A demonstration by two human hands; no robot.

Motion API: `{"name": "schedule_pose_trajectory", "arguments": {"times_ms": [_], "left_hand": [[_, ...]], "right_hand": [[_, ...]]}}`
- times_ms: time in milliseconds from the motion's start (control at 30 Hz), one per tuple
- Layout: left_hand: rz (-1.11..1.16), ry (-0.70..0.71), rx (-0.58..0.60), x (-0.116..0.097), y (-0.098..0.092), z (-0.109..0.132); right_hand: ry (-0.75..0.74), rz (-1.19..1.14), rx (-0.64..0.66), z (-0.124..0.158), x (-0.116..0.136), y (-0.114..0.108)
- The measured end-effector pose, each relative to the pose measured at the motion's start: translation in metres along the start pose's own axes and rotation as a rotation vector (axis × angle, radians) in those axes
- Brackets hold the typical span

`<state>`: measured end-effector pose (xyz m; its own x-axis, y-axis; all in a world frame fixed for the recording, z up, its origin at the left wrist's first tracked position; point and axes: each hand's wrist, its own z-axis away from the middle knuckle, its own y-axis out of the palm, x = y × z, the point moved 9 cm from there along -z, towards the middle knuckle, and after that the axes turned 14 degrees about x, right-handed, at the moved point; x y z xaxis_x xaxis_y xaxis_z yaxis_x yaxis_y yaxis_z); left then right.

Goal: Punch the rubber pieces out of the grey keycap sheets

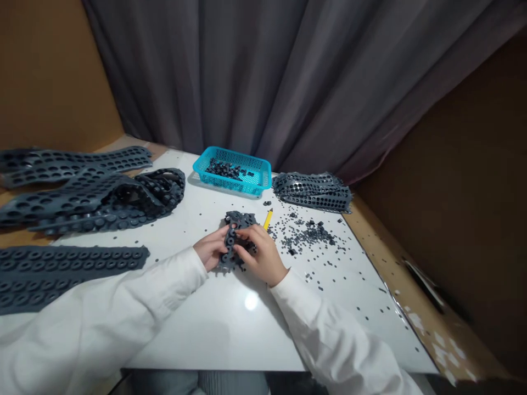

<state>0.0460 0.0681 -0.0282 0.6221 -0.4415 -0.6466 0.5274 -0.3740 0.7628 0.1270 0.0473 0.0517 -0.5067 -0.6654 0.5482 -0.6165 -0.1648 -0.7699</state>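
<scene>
Between my hands, above the middle of the white tabletop, is a dark grey rubber strip (230, 241) with a row of round ring shapes. My left hand (211, 248) grips it from the left side, fingers closed around its edge. My right hand (260, 253) pinches at the strip from the right, thumb and fingertips close to the rings; whether a small piece sits between them is too small to tell. Behind and beneath the strip lies more perforated grey rubber (242, 218), partly covered by my hands. A yellow pen-like tool (268, 219) rests just beyond my right hand.
A blue basket (263, 178) with dark small pieces stands at the back. Right of it lies a perforated rubber bundle (313, 192). Small dark bits (315, 235) are scattered on the right. Rubber sheets (74, 200) and a ringed mat (74, 260) occupy the left. A curtain hangs behind.
</scene>
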Motion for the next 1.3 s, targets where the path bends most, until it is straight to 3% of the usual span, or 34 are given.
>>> {"name": "schedule_pose_trajectory", "arguments": {"times_ms": [167,400,567,733,933,1300], "left_hand": [[-0.216,-0.051,0.003,0.006,-0.002,-0.001],[-0.539,-0.073,0.020,0.001,-0.003,0.006],[-0.862,-0.040,-0.019,-0.011,-0.003,0.011],[-1.036,0.027,-0.050,-0.020,0.003,0.013],[-1.195,0.123,-0.003,-0.023,0.013,0.015],[-1.287,0.143,0.012,-0.031,0.024,0.018]], "right_hand": [[0.000,-0.031,0.004,0.004,-0.010,0.005],[-0.106,0.173,0.053,0.007,-0.002,0.010],[-0.048,-0.042,-0.028,0.007,-0.010,0.001],[0.048,-0.195,-0.109,0.009,-0.019,-0.007],[0.019,-0.228,-0.056,0.006,-0.014,-0.005],[0.154,-0.574,0.023,0.006,-0.032,0.010]]}}
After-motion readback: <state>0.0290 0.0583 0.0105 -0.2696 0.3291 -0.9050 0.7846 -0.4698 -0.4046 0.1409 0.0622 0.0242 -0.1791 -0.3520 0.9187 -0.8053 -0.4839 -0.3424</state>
